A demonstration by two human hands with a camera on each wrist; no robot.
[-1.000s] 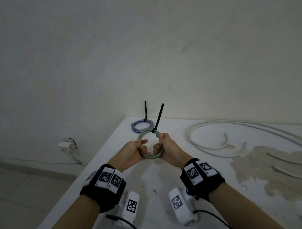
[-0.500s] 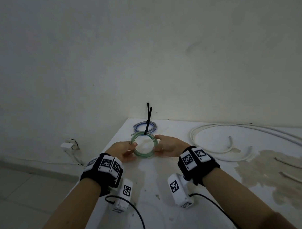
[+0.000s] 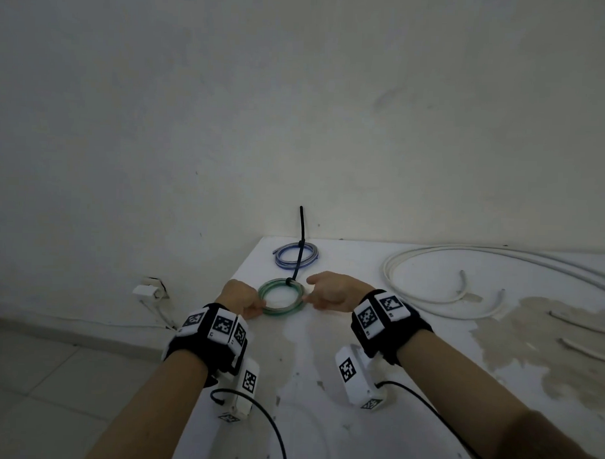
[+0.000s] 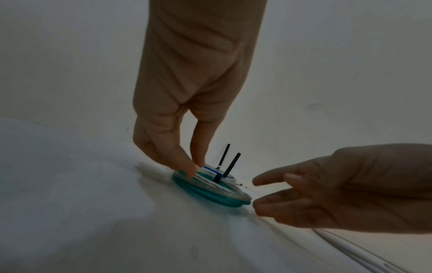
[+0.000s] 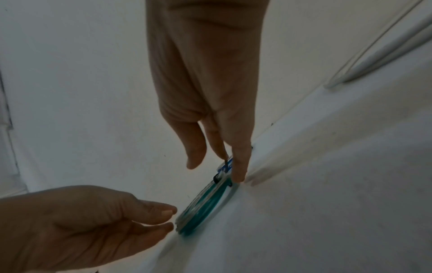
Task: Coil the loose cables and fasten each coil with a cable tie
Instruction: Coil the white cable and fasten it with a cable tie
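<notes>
A green cable coil (image 3: 284, 311) lies flat on the white table (image 3: 321, 429), bound by a black cable tie (image 3: 294, 267) whose tail sticks up. My left hand (image 3: 252, 305) is at the coil's left rim, fingers relaxed; in the left wrist view its fingertips (image 4: 187, 170) rest on the coil (image 4: 210, 194). My right hand (image 3: 317, 293) is at the right rim with straight fingers. Its index fingertip (image 5: 238, 173) touches down by the tie's head on the coil (image 5: 201, 206). Just behind lies a blue coil (image 3: 279, 257), also tied.
A long loose white cable (image 3: 429, 302) loops over the table's right half, with short white offcuts (image 3: 582, 325) on a stained patch. The table's left edge runs close to my left hand. A wall socket (image 3: 148, 291) sits low on the left.
The green coil, held up between both hands a second ago, now lies on the table in front of the blue coil. Both hands have loosened their grip on it.
</notes>
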